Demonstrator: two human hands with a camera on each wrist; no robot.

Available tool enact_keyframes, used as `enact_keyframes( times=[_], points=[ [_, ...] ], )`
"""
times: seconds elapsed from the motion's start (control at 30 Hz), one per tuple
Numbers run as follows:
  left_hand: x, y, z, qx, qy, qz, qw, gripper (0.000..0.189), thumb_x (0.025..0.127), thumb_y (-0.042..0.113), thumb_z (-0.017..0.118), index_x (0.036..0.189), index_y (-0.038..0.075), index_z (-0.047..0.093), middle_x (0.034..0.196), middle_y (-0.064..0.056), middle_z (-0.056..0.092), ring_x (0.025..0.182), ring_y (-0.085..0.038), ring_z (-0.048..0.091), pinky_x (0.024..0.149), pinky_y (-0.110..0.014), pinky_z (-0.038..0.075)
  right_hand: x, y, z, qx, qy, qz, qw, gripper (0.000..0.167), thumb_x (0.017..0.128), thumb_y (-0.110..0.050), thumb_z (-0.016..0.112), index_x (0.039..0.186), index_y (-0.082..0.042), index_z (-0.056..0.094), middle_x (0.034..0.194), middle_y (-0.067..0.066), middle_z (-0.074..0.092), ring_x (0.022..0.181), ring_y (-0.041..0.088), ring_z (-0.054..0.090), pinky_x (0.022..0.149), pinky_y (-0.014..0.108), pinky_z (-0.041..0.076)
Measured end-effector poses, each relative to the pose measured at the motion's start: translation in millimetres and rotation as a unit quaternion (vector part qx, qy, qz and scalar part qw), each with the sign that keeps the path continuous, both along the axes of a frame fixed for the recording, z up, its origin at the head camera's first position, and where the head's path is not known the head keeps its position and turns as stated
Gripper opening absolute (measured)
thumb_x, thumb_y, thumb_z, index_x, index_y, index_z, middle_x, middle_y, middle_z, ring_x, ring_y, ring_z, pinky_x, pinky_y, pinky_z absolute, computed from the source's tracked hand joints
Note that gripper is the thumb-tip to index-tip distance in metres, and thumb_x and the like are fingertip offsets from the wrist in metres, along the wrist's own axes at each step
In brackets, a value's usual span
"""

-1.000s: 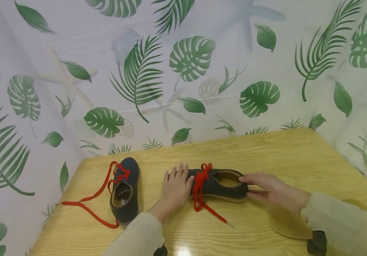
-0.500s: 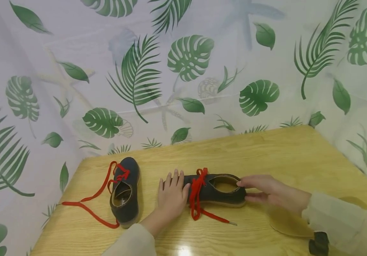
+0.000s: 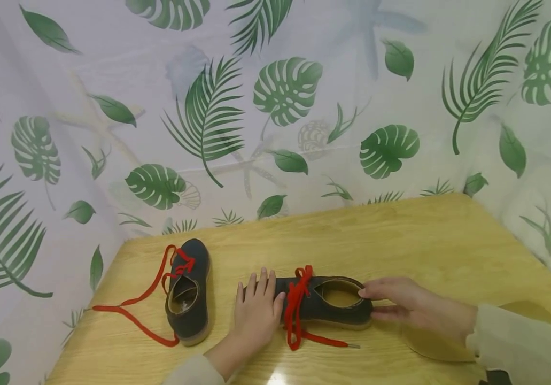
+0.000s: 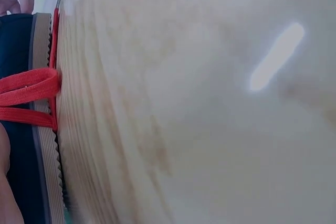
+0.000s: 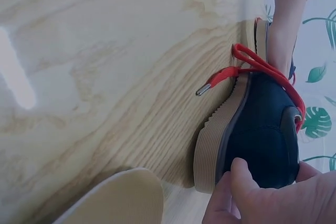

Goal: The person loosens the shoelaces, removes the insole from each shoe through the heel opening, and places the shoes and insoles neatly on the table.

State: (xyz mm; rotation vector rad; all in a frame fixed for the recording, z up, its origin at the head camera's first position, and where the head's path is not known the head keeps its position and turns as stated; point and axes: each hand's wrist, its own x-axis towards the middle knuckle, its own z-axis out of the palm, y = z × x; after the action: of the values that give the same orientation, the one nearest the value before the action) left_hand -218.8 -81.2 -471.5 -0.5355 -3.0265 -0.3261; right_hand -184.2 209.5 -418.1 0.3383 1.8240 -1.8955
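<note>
A dark navy shoe (image 3: pixel 325 309) with a tied red lace (image 3: pixel 296 299) lies sole down on the table, toe to the left. My left hand (image 3: pixel 257 313) rests on its toe with fingers extended and the thumb along the near side. At the heel, my right hand (image 3: pixel 410 305) pinches the back of the shoe, one finger at the collar rim. In the right wrist view, the fingers lie against the shoe heel (image 5: pixel 262 150). The lace's metal tip (image 5: pixel 202 89) points away from the ribbed sole.
A second navy shoe (image 3: pixel 191 315) stands at the left, toe away from me, its red lace (image 3: pixel 131 302) trailing left. A tan insole (image 3: pixel 436 345) lies on the wooden table (image 3: pixel 381 230), partly under my right arm. Leaf-printed cloth (image 3: pixel 289 133) hangs behind.
The shoe and both hands have come nearer to me. The left hand also moved slightly left, and the shoe turned a little. The second shoe stayed where it was.
</note>
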Motion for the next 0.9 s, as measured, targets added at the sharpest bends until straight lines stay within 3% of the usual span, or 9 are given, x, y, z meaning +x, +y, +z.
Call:
enact_keyframes(
  times=[0.33, 0.67, 0.9],
  points=[
    [9.2, -5.6, -10.0, 0.004, 0.016, -0.005, 0.9999, 0.059, 0.103, 0.045, 0.024, 0.147, 0.007, 0.033, 0.152, -0.015, 0.03, 0.14, -0.038, 0.024, 0.111, -0.06, 0.015, 6.5, -0.9, -6.9, -0.005, 0.004, 0.015, 0.9999, 0.052, 0.087, -0.012, 0.067, 0.128, 0.012, 0.046, 0.108, 0.009, 0.056, 0.089, 0.021, 0.062, 0.08, 0.035, 0.056],
    [5.9, -7.5, -3.7, 0.019, -0.004, -0.018, 0.9996, 0.061, 0.103, 0.045, 0.023, 0.148, 0.005, 0.031, 0.153, -0.017, 0.027, 0.141, -0.039, 0.021, 0.112, -0.062, 0.011, 4.8, -0.7, -6.8, -0.003, 0.001, 0.011, 0.9999, 0.033, 0.087, -0.012, 0.068, 0.112, 0.007, 0.06, 0.104, 0.008, 0.058, 0.086, 0.02, 0.064, 0.078, 0.032, 0.057],
    [4.6, -14.3, -4.3, 0.073, -0.016, -0.042, 0.9963, 0.061, 0.102, 0.046, 0.028, 0.146, 0.004, 0.033, 0.152, -0.018, 0.027, 0.141, -0.039, 0.02, 0.111, -0.063, 0.009, 5.5, -1.1, -4.4, -0.007, -0.001, 0.014, 0.9999, 0.031, 0.086, -0.011, 0.069, 0.11, 0.007, 0.061, 0.102, 0.008, 0.06, 0.084, 0.019, 0.065, 0.077, 0.032, 0.057]
  ],
)
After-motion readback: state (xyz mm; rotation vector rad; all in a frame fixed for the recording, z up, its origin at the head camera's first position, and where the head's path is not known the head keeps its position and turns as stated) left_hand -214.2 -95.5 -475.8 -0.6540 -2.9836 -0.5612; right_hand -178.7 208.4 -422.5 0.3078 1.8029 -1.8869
